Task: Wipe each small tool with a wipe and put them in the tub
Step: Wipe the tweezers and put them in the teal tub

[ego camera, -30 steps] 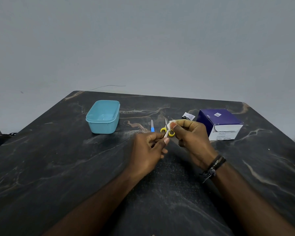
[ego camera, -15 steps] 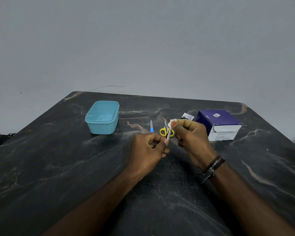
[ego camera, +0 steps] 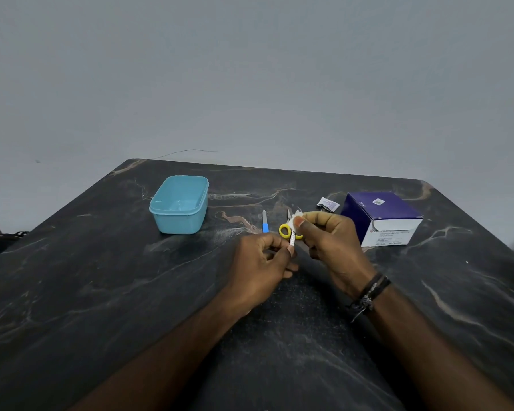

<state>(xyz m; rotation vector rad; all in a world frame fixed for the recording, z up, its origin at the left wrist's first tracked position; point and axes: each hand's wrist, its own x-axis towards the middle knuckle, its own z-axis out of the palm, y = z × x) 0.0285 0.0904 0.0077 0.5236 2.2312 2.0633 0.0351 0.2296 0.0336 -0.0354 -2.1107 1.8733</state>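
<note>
Glossy plastic tub (ego camera: 178, 204), marbled table (ego camera: 101, 292)

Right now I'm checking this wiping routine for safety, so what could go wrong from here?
1. The left hand pinches only the lower end of the thin metal tool while the right hand rubs the wipe along it; that small grip might slip and drop the tool.
2. The yellow scissors lie just behind the hands, so a knuckle could knock them.
3. The tub sits well off to the left, so the tool might fall during the carry.
</note>
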